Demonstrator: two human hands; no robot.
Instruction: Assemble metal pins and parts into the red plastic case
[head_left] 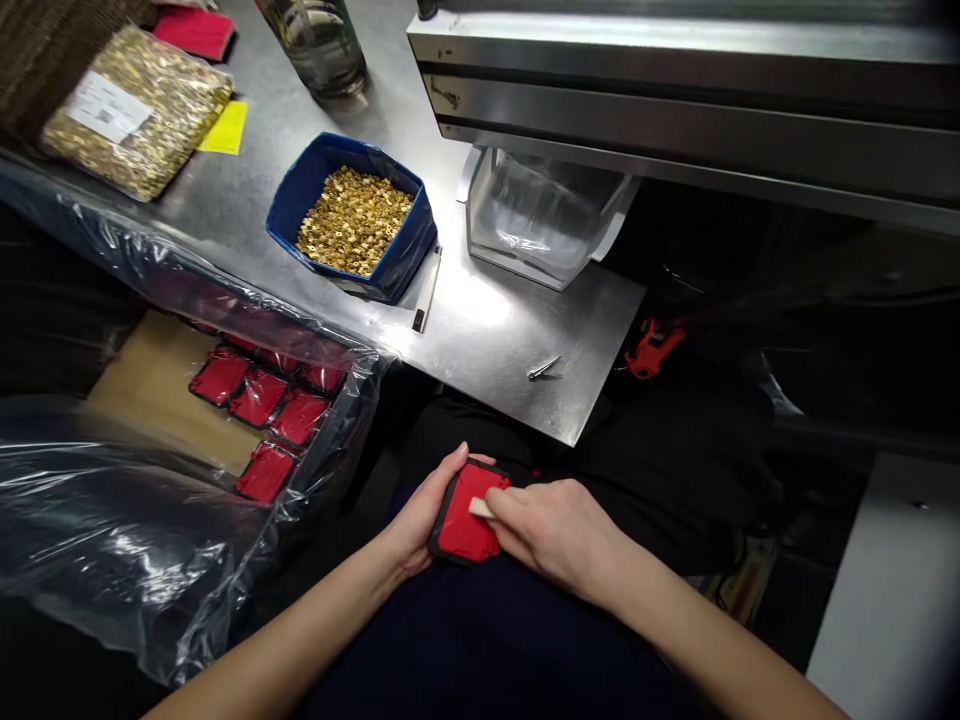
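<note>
Left hand (421, 515) grips flat red black-edged pouch (466, 515) in lap; right hand (551, 530) pinches small pale tab (481, 508) against it; fitting underway, steady alignment required.

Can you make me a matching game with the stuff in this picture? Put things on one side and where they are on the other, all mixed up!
Things:
1. blue bin
2. red pad
3. clear bag of gold bits
4. tweezers

Places:
A. held between the left hand and the right hand, over the lap
B. far left corner of the metal table, with a white label on it
C. near the front edge of the table, lying alone
D. middle of the table, full of small gold pieces

Pairs: 1-D, 2-A, 3-B, 4-C
</note>
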